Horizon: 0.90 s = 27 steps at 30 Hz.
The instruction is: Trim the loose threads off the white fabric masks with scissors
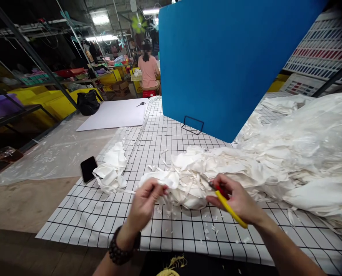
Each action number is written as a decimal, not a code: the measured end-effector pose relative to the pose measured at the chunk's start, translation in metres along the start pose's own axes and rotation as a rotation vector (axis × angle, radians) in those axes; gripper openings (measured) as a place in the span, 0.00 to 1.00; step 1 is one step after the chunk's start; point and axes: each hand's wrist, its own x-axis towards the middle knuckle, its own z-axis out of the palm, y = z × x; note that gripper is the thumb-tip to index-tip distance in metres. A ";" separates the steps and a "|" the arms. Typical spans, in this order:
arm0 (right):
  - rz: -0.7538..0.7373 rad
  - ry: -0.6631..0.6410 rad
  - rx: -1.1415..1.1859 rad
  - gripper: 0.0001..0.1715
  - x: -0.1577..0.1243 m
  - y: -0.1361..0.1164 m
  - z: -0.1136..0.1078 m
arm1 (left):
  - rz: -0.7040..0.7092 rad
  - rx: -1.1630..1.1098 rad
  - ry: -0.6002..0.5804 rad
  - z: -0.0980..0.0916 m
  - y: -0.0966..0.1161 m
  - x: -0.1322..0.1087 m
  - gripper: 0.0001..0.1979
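Note:
My left hand (147, 203) is closed in a pinch on the edge of a white cloth piece (163, 178), at the left end of a heap. In my right hand (237, 197) are scissors (230, 209) with red and yellow handles, their blades pointing left toward the heap. Blur hides how far the blades are apart. The heap of white cloth pieces (213, 163) lies between and behind both hands. Small white clippings (212, 230) are scattered on the checked tablecloth (93, 214) below them. A smaller bunch of white cloth (111, 172) lies to the left of my left hand.
A black phone (88, 169) lies at the left. Behind the heap, a large blue board (217, 65) leans beside a black wire stand (192, 125). Dark scissors (141, 104) rest on a white board (113, 113), near a black bag (87, 102). A person (148, 71) sits farther back.

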 end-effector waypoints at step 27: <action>0.274 0.673 0.368 0.32 -0.003 0.094 -0.022 | -0.099 0.543 -0.280 0.137 -0.078 0.069 0.18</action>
